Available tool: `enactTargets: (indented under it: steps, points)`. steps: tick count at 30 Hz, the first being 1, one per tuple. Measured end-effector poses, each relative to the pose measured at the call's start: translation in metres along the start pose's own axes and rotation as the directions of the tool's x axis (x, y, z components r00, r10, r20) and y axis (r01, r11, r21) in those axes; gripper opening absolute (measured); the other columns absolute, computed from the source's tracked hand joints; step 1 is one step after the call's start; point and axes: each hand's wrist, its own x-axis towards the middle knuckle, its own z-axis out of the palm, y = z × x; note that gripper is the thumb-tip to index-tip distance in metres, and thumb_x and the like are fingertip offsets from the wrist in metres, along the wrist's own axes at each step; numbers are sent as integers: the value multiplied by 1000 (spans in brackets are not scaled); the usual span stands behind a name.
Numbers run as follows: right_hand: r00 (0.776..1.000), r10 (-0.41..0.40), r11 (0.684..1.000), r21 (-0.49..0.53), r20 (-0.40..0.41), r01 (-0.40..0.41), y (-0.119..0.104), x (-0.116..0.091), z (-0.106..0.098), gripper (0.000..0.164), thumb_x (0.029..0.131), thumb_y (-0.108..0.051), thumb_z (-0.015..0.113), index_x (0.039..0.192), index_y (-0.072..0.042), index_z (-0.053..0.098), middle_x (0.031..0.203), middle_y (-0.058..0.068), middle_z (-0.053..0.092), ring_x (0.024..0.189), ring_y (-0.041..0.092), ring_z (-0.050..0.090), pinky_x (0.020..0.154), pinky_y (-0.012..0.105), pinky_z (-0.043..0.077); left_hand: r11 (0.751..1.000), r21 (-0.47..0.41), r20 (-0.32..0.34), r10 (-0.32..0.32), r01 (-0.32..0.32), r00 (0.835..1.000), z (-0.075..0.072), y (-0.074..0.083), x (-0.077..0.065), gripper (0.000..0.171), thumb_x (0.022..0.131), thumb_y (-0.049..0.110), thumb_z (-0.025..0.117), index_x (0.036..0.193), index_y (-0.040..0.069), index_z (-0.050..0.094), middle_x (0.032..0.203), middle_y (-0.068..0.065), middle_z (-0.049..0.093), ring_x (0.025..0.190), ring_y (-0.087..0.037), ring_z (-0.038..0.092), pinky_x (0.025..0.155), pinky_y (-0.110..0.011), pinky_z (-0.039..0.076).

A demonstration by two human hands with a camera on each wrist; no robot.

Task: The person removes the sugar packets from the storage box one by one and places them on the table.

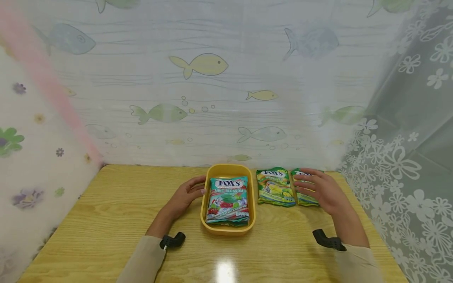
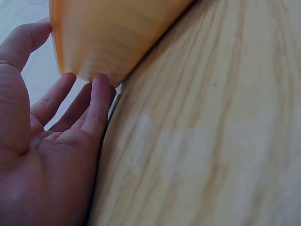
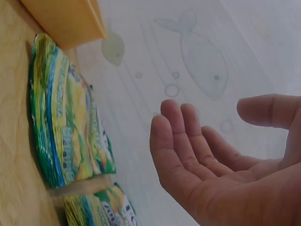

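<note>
Starting with the hands: the left hand (image 1: 184,196) is held at the left side of the yellow tray (image 1: 228,232), fingers spread and loosely bent, tips against its wall, with nothing gripped as far as can be told. The right hand (image 1: 323,192) is held well off to the tray's right, fingers relaxed and pointed back towards it, thumb apart, nothing in it.

The bit that matters position-wise: two green packets (image 1: 277,192) are lined up to the right of the tray. The Spring Tea packet (image 1: 275,185) is set just beside it, and the outer packet (image 1: 307,200) is laid farther right, partly covered by the right hand in the head view. Both are laid with the long axis running front to back, roughly along the tray's own long side. So the right hand is easily the nearer one, though a gap is left, going by its wrist view.

Inside the tray, the Mint Blossom packet (image 1: 228,200) is laid face up the same way, with the edge of what looks like another packet (image 1: 230,224) poking out underneath. Everything is set on a wood-look table (image 1: 106,236), and a fish-print curtain (image 1: 219,31) is hung behind the tray.
</note>
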Motion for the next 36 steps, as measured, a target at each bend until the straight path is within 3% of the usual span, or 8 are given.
enactTargets:
  steps: [5,11,15,19,23,29,36]
  points:
    - [1000,-13,1000,0,27,13,0,4,9,41,116,-22,47,152,-2,41,128,-3,72,116,16,73,105,38,57,1000,7,0,-3,3,1000,1,0,0,56,108,25,67,159,17,47,163,-8,46,150,-30,46,116,-36,48]
    - [998,11,1000,-13,57,-11,-1,7,24,53,115,-22,51,157,5,34,129,-2,72,119,20,72,104,38,58,1000,12,-6,-4,4,1000,2,2,0,56,107,26,68,159,17,48,163,-8,47,150,-31,47,116,-37,48]
    - [995,24,998,-57,100,-19,1,11,35,60,115,-23,50,161,7,27,133,-1,71,124,23,70,107,45,56,1000,8,-7,-8,8,1000,2,3,0,56,107,26,68,158,17,49,162,-9,48,150,-30,47,116,-37,48]
    - [990,27,996,-84,141,-15,3,17,46,60,116,-23,49,162,7,26,145,13,64,127,26,68,110,52,53,1000,12,-10,-3,3,1000,1,2,0,55,107,25,68,158,17,49,162,-8,48,150,-30,47,116,-37,48]
    - [987,53,996,-83,150,-41,2,23,59,59,115,-24,49,163,4,28,154,26,54,136,41,59,112,52,51,1000,19,-15,2,-2,1000,0,1,0,54,107,25,67,158,17,49,161,-8,49,150,-30,47,115,-36,49]
    - [980,69,995,-82,186,-54,-1,28,75,58,115,-24,50,163,2,31,156,31,49,142,55,47,114,55,49,1000,11,-16,10,-10,1000,1,1,1,54,107,23,67,158,15,49,162,-9,49,149,-31,47,115,-35,49]
    - [958,82,995,-70,275,-65,-1,32,90,58,114,-22,50,162,3,32,156,35,45,143,57,44,115,61,44,1000,9,-14,10,-9,1000,0,1,0,53,107,23,67,157,15,50,161,-9,50,149,-31,48,112,-32,51]
